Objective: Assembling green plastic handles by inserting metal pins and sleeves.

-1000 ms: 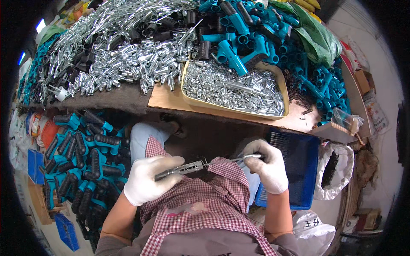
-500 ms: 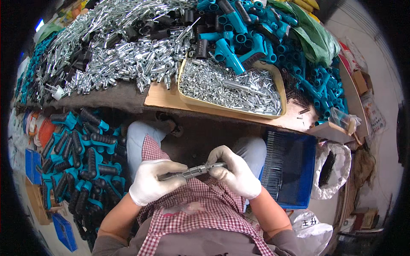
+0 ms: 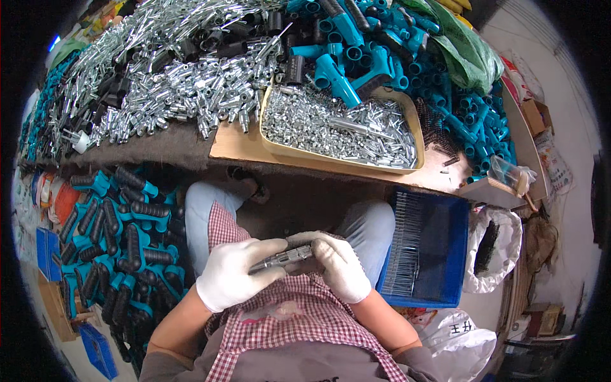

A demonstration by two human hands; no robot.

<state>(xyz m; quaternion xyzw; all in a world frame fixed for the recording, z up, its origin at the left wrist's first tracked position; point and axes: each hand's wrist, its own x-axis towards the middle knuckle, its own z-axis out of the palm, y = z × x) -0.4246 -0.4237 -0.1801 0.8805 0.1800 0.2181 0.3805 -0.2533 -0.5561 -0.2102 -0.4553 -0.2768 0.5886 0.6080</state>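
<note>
Both my hands wear white gloves and meet over my lap, above a red-checked apron. My left hand [image 3: 234,275] grips a short grey metal rod-like part [image 3: 283,258] from the left. My right hand [image 3: 336,264] closes over the part's right end, hiding it. The two hands touch each other around the part.
A tan tray [image 3: 414,121] of small shiny metal pieces sits on the bench edge ahead. Silver and black parts [image 3: 159,70] are heaped at left, teal plastic handles [image 3: 375,57] at right. A blue bin [image 3: 458,254] of thin rods stands at my right, assembled teal-black handles [image 3: 114,242] at my left.
My right hand has slid left along the metal part until it meets my left hand. The long thin piece that stuck out to the right is hidden inside the hands now.
</note>
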